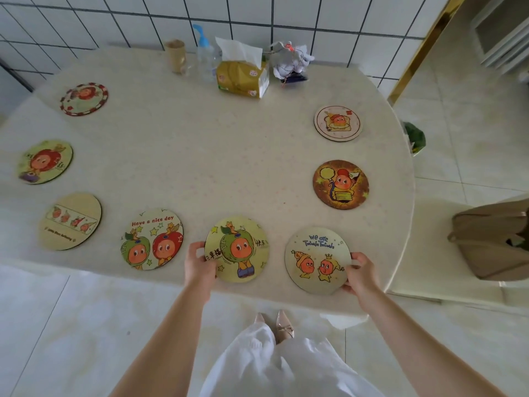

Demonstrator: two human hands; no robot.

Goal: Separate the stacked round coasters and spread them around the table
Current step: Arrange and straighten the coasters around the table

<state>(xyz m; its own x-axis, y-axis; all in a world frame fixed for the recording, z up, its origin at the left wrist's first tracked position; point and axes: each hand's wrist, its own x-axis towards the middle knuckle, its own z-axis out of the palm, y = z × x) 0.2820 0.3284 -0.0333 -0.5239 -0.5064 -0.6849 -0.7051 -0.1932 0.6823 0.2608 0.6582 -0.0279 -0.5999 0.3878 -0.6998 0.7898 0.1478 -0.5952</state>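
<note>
eight round coasters lie spread in a loose ring on the pale speckled table [200, 156], none stacked. at the lower centre of the frame the left hand [199, 266] pinches the left edge of a yellow-green coaster [237, 249] showing a green apple character, with chinese writing at its left and right sides; the thumb lies on top and the fingers curl under the rim. at the lower right the right hand [361, 275] clamps the right edge of the "we are twinkle twinkle" coaster [316, 260], which reads that in blue above two orange star figures; its fingers are closed round the rim. both coasters sit near the table's front edge, just beside each other but apart.

to the lower left lies the "have a nice day" coaster [151, 239], lettered in red over a green and a red apple figure. further left is a tan coaster [71, 221] with a strip of small figures and a line of print too small to read. up the left side sit a green coaster [45, 161] with a red character and a red-rimmed coaster [84, 99]. on the right side are a dark brown coaster [340, 184] and, above it, a cream coaster [338, 123].

at the top centre stand a gold tissue pack [243, 78], a clear spray bottle [206, 58] and a paper cup [175, 55].
</note>
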